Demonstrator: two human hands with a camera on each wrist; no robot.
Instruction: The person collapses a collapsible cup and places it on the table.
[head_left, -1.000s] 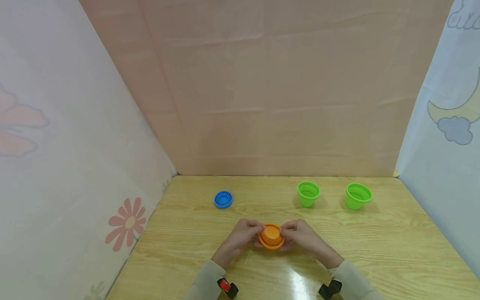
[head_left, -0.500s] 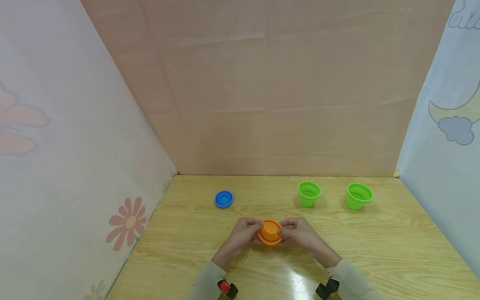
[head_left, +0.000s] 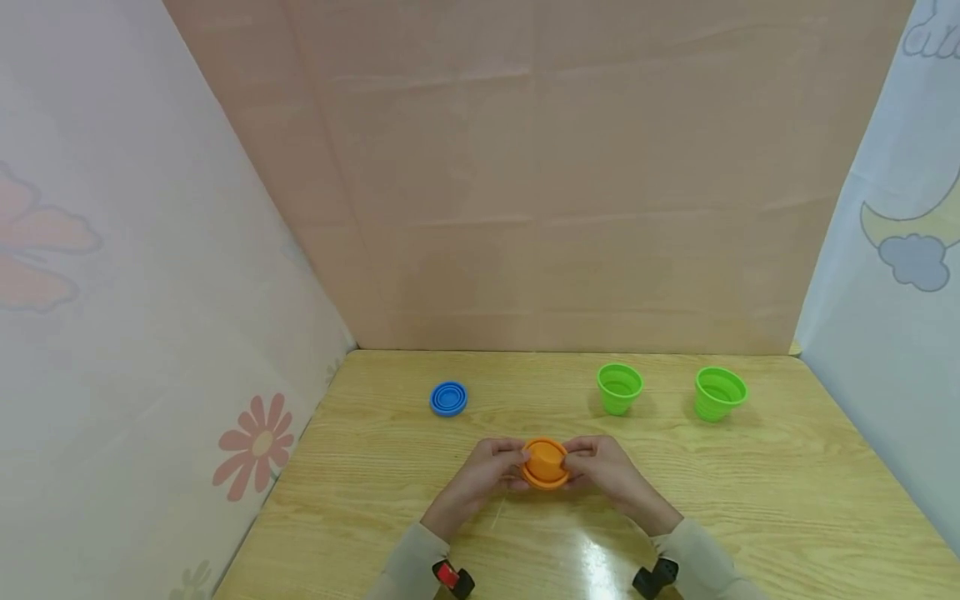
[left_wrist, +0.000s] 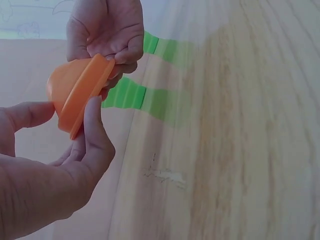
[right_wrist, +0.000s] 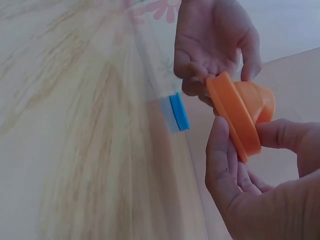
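An orange collapsible cup [head_left: 545,463] is held between both hands, partly folded, its base bulging up out of the wide rim. My left hand [head_left: 487,475] pinches its left side, thumb on the bulging wall and fingers at the rim. On the opposite side my right hand [head_left: 603,475] pinches it too; in the right wrist view its thumb presses into the orange cup's [right_wrist: 235,117] wall, which is dented there. The left wrist view has the cup [left_wrist: 80,95] tilted, off the table surface.
A flattened blue collapsible cup [head_left: 448,399] lies at the back left of the wooden table [head_left: 360,500]. Two extended green cups, one nearer the middle [head_left: 618,389] and one farther right [head_left: 720,393], stand upright behind the right hand. A brown panel [head_left: 525,208] closes the back.
The orange cup has shifted slightly within the hands, and its raised base looks more dented on the right. Both hands keep their pinch. The other cups have stayed put.
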